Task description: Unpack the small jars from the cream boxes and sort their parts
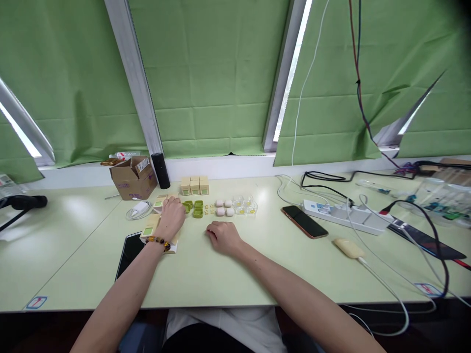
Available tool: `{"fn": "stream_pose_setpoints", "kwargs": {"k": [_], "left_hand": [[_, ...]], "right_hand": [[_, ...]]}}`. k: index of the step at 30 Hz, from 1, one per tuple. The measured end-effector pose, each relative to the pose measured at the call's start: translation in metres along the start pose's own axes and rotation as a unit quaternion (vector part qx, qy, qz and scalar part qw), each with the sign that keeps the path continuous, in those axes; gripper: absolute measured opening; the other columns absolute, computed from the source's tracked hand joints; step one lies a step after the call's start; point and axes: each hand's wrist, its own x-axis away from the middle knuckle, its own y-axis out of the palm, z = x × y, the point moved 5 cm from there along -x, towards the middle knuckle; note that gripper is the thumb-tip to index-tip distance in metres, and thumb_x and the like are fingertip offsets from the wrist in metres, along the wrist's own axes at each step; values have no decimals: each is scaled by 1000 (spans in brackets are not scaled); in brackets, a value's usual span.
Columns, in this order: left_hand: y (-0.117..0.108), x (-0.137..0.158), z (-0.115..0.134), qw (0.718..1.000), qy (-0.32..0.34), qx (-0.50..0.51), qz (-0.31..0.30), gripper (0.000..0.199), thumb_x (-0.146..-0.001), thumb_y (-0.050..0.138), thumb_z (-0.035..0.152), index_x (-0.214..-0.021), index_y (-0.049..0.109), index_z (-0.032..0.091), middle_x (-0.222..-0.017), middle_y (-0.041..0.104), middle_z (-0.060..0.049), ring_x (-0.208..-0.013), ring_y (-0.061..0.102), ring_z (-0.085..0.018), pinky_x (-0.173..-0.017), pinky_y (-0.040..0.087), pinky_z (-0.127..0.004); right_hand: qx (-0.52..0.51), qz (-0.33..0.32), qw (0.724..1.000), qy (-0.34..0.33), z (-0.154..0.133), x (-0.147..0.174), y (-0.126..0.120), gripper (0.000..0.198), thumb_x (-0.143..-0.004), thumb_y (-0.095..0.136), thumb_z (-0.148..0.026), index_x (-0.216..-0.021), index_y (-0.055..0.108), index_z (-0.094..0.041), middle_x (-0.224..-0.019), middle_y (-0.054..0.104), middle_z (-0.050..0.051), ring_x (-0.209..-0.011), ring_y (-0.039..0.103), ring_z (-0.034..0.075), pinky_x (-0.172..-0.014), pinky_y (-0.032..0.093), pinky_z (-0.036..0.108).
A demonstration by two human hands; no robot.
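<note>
My left hand (172, 215) reaches over small cream boxes with green labels. Its fingers curl downward beside a green cup (188, 206), and what they hold, if anything, is hidden. One labelled box (149, 229) lies by the wrist, which wears a beaded bracelet (159, 241). Right of the fingers sit more green cups (197, 213), tiny yellow pieces (209, 209), several pale pink cylinders (220, 212) and clear rounded holders (247, 206) with yellow bits inside. My right hand (223, 238) rests on the table in a loose fist, touching none of them.
Small boxes (195, 186) stand in a row behind. A cardboard box (134, 179), black cylinder (161, 170) and white charger (140, 210) are at left. A dark tablet or phone (129, 252) lies under the left forearm. At right are a phone (304, 221), power strip (346, 216) and cables.
</note>
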Motion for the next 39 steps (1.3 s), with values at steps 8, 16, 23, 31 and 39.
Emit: {"fn": "stream_pose_setpoints", "kwargs": {"k": [8, 16, 23, 31, 39], "left_hand": [[25, -10, -9, 998, -34, 35, -42, 35, -82, 54, 12, -50, 47, 24, -61, 57, -16, -91, 60, -37, -98, 38, -50], [32, -9, -14, 995, -62, -10, -80, 33, -83, 57, 12, -52, 53, 21, -70, 65, -21, -98, 66, -39, -101, 38, -50], [31, -11, -7, 985, -78, -84, -127, 25, -82, 53, 4, -66, 68, 15, -82, 73, -23, -97, 66, -36, -100, 41, -48], [24, -9, 4, 966, -61, -177, -176, 28, -87, 49, 4, -83, 76, 11, -93, 76, -24, -98, 68, -34, -97, 40, -45], [18, -9, 6, 963, -51, -204, -169, 27, -86, 51, 6, -84, 77, 13, -94, 76, -23, -99, 69, -35, -92, 38, -45]], "right_hand": [[9, -7, 1000, 0, -1, 0, -1, 19, -101, 55, -25, -95, 73, -22, -92, 76, 5, -79, 67, 18, -61, 26, 30], [19, -9, 1000, 1, -3, -1, -2, 20, -101, 55, -26, -93, 73, -22, -92, 76, 5, -78, 68, 18, -60, 25, 31], [28, -36, 999, 7, -4, -1, -3, 24, -103, 51, -28, -96, 73, -21, -96, 76, 5, -82, 69, 18, -60, 27, 31], [32, -45, 998, 8, -5, -1, -4, 25, -103, 49, -28, -98, 73, -21, -99, 76, 5, -84, 70, 19, -61, 29, 30], [29, -55, 998, 11, -6, -2, -5, 25, -104, 50, -28, -98, 72, -20, -100, 76, 6, -85, 70, 19, -64, 31, 29]]}}
